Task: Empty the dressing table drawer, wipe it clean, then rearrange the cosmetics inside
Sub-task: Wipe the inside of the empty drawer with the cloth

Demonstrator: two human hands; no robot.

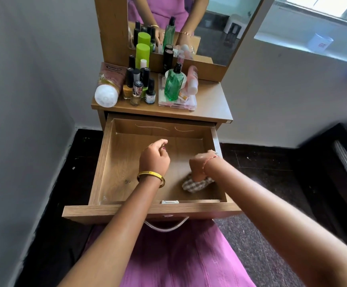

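head view looks down into the open drawer [114, 162], pulled out under the tabletop [212, 104]. right hand [199, 165] sits inside it near the right wall, fingers closed around a checked cloth [195, 184] pressed on the drawer floor. left hand [155, 156] hovers over the drawer's middle, fingers loosely curled and holding nothing. cosmetics crowd the tabletop: green bottle [173, 83], nail polish bottles [139, 85], pink tube [108, 83].
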